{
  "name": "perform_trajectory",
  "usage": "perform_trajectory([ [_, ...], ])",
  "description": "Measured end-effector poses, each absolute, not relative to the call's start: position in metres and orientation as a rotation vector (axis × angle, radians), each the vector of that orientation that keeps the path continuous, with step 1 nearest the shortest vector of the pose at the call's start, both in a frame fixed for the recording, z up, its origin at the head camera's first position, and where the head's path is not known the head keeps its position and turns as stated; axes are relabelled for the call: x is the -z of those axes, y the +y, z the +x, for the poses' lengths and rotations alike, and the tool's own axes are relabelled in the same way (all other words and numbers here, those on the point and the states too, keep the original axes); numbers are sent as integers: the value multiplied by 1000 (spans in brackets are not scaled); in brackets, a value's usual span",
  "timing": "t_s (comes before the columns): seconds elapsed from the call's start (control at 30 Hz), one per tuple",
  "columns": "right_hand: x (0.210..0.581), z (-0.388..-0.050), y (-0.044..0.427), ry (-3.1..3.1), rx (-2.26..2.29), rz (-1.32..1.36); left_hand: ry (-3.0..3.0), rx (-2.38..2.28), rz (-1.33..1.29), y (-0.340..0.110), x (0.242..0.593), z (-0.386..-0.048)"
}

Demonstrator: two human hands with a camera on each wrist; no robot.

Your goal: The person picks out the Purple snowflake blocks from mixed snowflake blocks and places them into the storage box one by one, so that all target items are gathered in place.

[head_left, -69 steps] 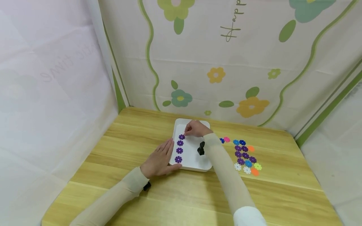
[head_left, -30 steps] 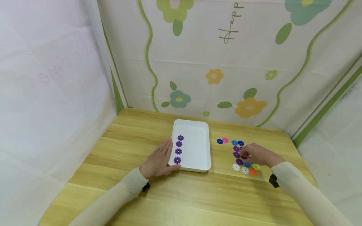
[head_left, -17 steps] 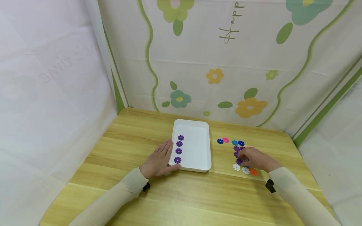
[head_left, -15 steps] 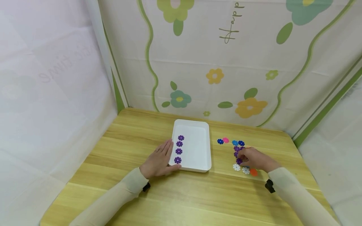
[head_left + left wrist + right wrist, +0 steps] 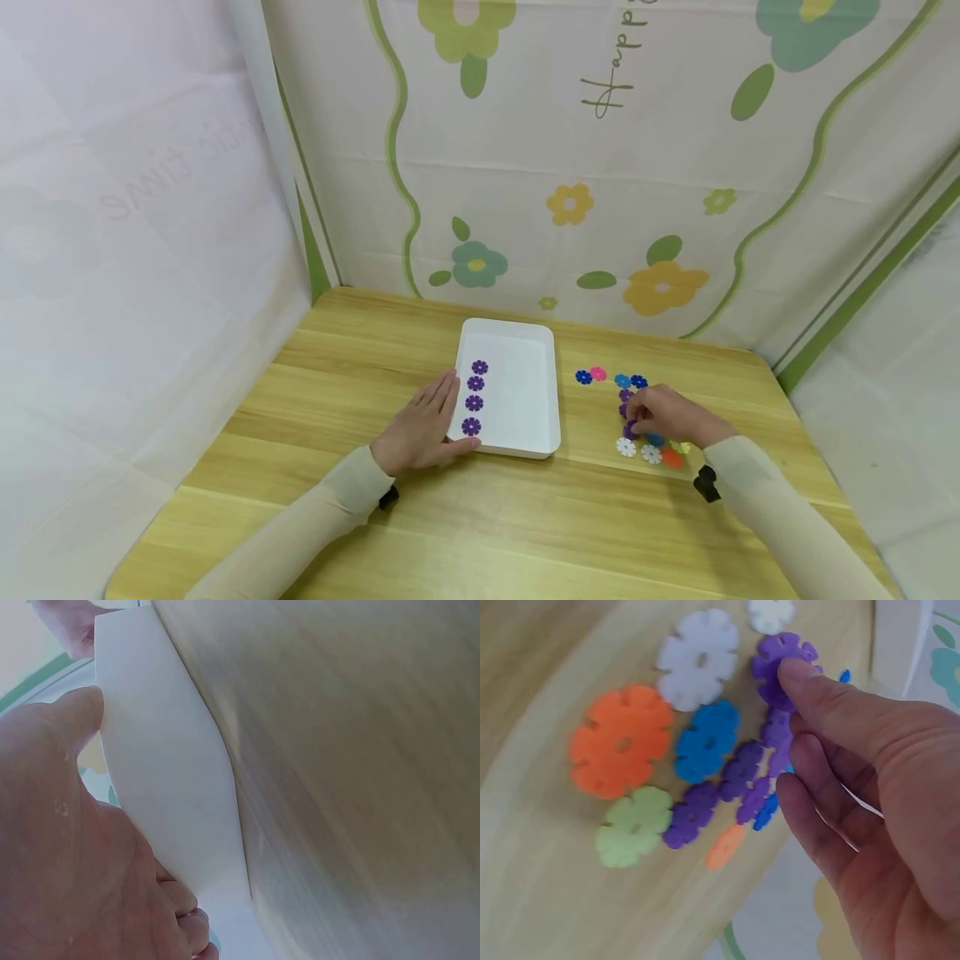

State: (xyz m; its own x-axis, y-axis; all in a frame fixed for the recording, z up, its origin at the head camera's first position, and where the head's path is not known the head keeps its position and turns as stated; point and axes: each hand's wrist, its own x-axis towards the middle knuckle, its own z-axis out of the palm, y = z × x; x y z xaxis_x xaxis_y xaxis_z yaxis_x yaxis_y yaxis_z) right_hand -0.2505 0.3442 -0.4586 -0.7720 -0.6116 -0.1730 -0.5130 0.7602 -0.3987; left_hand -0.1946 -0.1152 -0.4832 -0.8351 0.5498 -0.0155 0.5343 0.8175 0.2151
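The left hand (image 5: 420, 429) lies with its fingers nearly straight along the left wall of a white, shallow rectangular tray (image 5: 517, 400), its thumb spread against the near edge; it grips nothing. To the right of the tray, the right hand (image 5: 675, 412) is bent into a pinch, thumb pressed on the face of a purple, flower-shaped plastic disc (image 5: 768, 669); whether that disc is clear of the wooden table (image 5: 450, 533) I cannot tell. Inside the tray, four purple notched discs (image 5: 474, 403) stand in a column along the left side. About the right hand lie further purple discs (image 5: 742, 771), a blue disc (image 5: 707, 741), two white discs (image 5: 699, 660), a large-looking orange disc (image 5: 622, 742) and a lime-green disc (image 5: 634, 826). Farther back, a pink disc (image 5: 597, 374) touches a dark blue disc (image 5: 583, 377).
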Motion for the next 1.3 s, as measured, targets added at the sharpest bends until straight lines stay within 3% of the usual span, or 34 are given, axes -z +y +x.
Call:
perform_trajectory([
  [0.37, 430, -275, 334, 2681, 539, -811, 2906, -314, 855, -116, 484, -195],
  [0.7, 409, -304, 296, 2718, 580, -707, 2904, -325, 862, -117, 484, -196],
  [1.3, 422, -349, 191, 2702, 711, -684, 2894, -303, 827, -116, 483, -196],
])
